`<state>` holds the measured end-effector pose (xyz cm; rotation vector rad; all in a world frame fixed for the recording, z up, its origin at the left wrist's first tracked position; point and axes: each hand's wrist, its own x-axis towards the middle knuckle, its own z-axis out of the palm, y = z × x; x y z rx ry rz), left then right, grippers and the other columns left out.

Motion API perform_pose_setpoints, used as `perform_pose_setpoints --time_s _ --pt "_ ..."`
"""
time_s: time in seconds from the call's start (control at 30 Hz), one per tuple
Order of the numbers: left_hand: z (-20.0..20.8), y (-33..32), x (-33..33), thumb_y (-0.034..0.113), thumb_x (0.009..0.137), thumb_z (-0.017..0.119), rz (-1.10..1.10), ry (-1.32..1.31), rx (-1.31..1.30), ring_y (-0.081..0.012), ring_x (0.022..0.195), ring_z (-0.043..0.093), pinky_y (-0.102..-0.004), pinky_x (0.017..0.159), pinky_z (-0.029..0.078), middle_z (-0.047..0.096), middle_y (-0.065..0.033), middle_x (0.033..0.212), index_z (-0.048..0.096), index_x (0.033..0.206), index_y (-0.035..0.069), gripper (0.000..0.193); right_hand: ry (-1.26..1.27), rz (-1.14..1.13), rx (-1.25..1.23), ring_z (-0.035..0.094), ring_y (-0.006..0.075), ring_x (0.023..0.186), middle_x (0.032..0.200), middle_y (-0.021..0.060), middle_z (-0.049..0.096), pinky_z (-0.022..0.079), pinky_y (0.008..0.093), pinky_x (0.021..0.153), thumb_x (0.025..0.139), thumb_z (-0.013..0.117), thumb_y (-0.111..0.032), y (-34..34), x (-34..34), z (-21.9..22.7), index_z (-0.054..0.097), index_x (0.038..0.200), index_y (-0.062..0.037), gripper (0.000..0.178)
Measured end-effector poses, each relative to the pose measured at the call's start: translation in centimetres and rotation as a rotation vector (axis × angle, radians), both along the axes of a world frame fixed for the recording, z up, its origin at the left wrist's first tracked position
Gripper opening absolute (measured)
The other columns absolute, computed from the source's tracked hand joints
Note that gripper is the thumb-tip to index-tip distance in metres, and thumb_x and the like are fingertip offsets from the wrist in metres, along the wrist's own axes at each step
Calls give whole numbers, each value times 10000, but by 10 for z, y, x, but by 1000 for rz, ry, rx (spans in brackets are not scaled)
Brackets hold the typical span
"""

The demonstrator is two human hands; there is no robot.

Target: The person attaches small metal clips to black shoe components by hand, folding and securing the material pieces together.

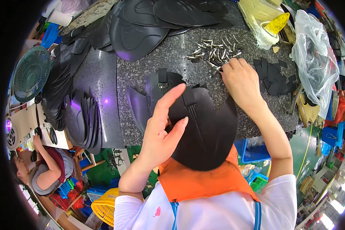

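Note:
A curved black leather piece (205, 142), shaped like a shoe upper, lies across the table's near edge and onto my orange apron (203, 184). A short strap (188, 98) is folded on it. Over its left side hovers my left hand (161, 132), index finger and thumb stretched apart. Just behind that hand, a second black piece bears a strap with a small metal buckle (163, 85). My right hand (239, 78) reaches to the near edge of a loose pile of small silver buckles (218, 50). Its fingertips are pinched together at one buckle there.
Stacked black leather pieces (142, 34) line the table's far side and left. Small black strips (274, 78) lie on the right, near a clear plastic bag (314, 57). A green fan (31, 73) stands at the left; a person (46, 172) sits below it. A yellow basket (103, 207) is at lower left.

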<state>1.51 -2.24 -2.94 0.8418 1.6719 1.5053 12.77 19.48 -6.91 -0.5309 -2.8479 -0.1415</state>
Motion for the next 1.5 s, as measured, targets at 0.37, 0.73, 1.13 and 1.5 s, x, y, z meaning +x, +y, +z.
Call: perform_pose_setpoints --time_s 0.37,0.73,1.13,1.5 --pt "10 -2 -14 32 756 683 -89 283 -128 -199 1069 592 -305 905 450 613 -109 1178 571 1218 40 475 244 -167 -1516 616 117 662 712 32 625 492 250 595 807 650 -75 -34 4 59 659 854 9 96" --pt "9 -13 0 135 740 583 -132 983 235 -240 549 556 -358 489 409 506 -81 658 500 920 -4 242 284 49 -2116 529 168 768 895 98 562 436 287 695 872 631 -103 -69 35 23 573 920 20 144" --pt "24 3 -1 86 803 583 -35 497 351 -288 788 616 -367 643 508 589 -121 895 502 1184 41 392 946 -40 -1426 576 152 836 939 96 606 472 276 732 844 518 -78 -116 18 47 608 945 81 209" --pt "11 -9 0 -40 752 708 29 69 292 -224 1179 526 -308 927 463 464 -134 1362 403 1354 9 677 906 114 -1577 425 110 773 845 10 445 350 215 667 726 695 22 -107 -1 46 701 842 9 117"
